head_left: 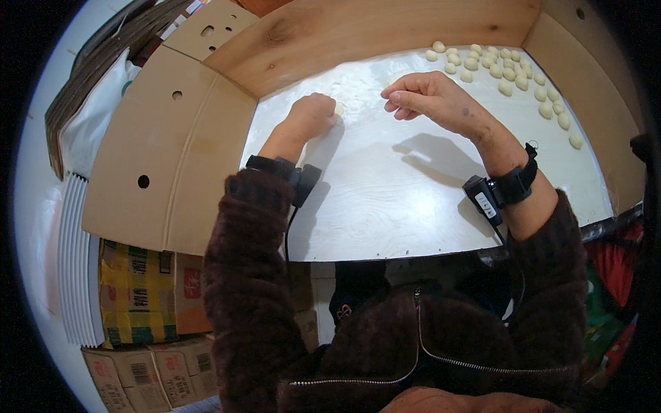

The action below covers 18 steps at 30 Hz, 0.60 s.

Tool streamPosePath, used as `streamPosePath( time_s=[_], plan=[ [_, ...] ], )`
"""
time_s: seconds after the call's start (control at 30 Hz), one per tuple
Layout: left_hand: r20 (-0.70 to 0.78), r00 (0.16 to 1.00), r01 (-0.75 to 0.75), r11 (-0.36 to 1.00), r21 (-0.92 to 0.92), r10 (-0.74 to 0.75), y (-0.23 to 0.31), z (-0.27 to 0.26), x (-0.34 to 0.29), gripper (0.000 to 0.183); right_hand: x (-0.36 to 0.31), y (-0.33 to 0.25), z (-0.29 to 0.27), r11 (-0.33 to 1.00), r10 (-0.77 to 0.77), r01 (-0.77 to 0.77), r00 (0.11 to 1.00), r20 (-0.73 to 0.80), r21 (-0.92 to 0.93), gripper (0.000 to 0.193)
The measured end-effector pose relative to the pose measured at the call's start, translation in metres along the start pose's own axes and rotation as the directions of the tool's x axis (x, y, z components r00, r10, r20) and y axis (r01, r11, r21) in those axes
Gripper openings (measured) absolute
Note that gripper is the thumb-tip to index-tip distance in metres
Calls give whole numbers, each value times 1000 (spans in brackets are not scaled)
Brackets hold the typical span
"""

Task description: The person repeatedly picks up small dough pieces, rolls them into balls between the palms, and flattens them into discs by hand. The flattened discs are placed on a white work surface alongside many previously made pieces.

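Observation:
My left hand (308,117) is closed low over the floured board (358,199), at its left side. A pale lump of dough (339,109) shows at the fingers' right edge, partly hidden by them. To the right, my right hand (434,101) hovers above the board and casts a shadow on it. Its fingers are curled in toward the thumb; whatever they may hold is too hidden to make out. Many small round dough balls (508,73) lie at the board's far right, apart from both hands.
Loose flour (351,86) is scattered near the back. A wooden panel (385,41) stands behind the board, with cardboard walls on the left (151,144) and right (585,89). Stacked boxes (138,292) sit below at left. Both wrists wear black straps with small devices and cables.

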<state>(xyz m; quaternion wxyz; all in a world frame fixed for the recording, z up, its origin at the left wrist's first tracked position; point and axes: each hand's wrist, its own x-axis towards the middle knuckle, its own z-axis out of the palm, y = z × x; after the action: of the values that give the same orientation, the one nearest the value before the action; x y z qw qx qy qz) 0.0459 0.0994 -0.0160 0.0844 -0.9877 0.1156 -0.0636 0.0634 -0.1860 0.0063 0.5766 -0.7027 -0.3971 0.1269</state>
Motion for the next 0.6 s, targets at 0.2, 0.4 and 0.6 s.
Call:
streamPosePath(
  time_s=[0.2,0.4,0.6],
  plan=[
    [-2,959,257,873,-414,-283,-7,-18,-1,19,0,2,0,1000,-21,20,1000,-17,-22,35],
    [100,971,83,-87,-993,-217,-20,-49,-16,22,0,4,-1,1000,23,-23,999,-33,13,36],
    [-29,990,-76,-336,-939,-140,34,-60,-19,22,2,3,3,983,95,-80,992,-86,166,48]
  ],
)
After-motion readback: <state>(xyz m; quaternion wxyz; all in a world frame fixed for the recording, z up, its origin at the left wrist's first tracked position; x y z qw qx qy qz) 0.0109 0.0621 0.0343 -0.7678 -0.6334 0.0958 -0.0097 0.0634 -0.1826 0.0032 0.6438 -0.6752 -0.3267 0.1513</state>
